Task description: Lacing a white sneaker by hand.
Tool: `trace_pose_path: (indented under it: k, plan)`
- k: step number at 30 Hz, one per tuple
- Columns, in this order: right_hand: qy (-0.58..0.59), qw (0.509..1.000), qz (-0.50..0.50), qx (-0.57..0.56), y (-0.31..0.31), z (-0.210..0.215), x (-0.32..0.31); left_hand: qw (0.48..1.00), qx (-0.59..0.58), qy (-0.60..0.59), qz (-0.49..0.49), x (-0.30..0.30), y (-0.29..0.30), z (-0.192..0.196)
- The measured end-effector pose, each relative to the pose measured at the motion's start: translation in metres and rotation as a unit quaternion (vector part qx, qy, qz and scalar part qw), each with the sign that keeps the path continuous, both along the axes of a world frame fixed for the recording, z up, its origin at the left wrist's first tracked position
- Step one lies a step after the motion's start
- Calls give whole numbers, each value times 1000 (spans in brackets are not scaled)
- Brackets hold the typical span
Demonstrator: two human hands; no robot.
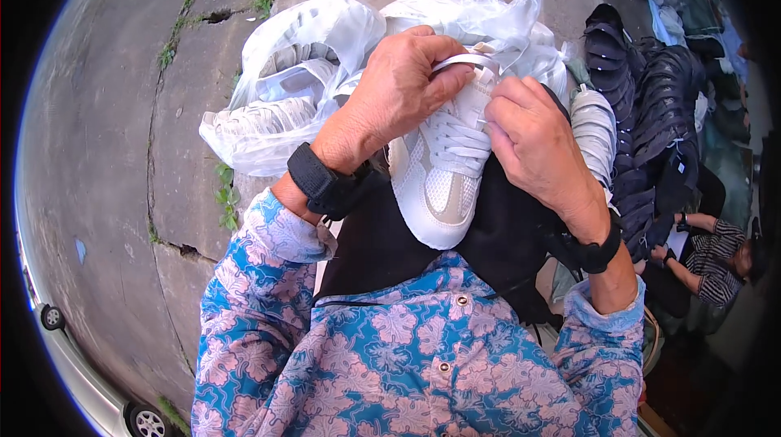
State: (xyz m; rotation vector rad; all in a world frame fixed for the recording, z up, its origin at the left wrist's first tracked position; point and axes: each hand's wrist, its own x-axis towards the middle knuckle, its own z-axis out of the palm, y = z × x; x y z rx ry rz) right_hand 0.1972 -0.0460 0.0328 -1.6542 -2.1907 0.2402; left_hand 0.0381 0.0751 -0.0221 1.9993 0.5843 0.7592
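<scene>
Two hands on white sneaker (443,181), left hand (403,83) fingers pinching its heel strap at 12 o'clock, right hand (533,140) fingers closed gripping its 3 o'clock side, bagged shoes (277,103) at 10 o'clock.

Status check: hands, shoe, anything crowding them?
Left hand gripping the white sneaker at its collar. Right hand pinching the laces. Sneaker rests on lap. Plastic bags of shoes just beyond, not blocking.

White sneaker (443,172) rests toe-down on the lap. Left hand (399,87) pinches its heel tab; right hand (533,144) grips the laced side. Clear plastic bags (285,71) holding more shoes lie beyond on concrete ground (106,111); stacked dark sandals (651,103) sit right.
</scene>
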Motion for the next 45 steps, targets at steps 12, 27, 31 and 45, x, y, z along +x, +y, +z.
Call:
trace_pose_path:
  k: [12, 27, 31, 45]
  plan:
    - [67, 998, -2, -8, 0, -16, -3, 996, -92, 17, 13, -6, -3, 3]
    - [2, 998, -44, 47, -4, -23, -6, 984, -177, 21, -30, -8, -10, 14]
    - [10, 996, -55, 68, -3, -32, -9, 981, -190, 38, -34, -9, -10, 21]
    - [33, 988, -102, 115, 1, -50, -26, 974, -209, 74, -42, -14, -5, 22]
